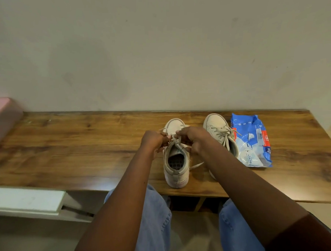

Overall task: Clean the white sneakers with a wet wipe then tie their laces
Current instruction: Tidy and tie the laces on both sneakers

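Two white sneakers stand toe-away on the wooden table (85, 144). The left sneaker (175, 170) sits in front of me with its opening facing me. My left hand (153, 141) and my right hand (195, 139) are both over its tongue, each pinching a strand of its lace (177, 139). One lace end trails onto the table at the shoe's right. The right sneaker (217, 126) stands beside it, partly behind my right forearm, and its laces look tied in a bow.
A blue wet-wipes pack (253, 140) lies to the right of the right sneaker. A pink box (1, 117) sits at the far left against the wall. A white shelf (27, 201) juts out below the table's left edge. My knees in blue jeans are under the table's front edge.
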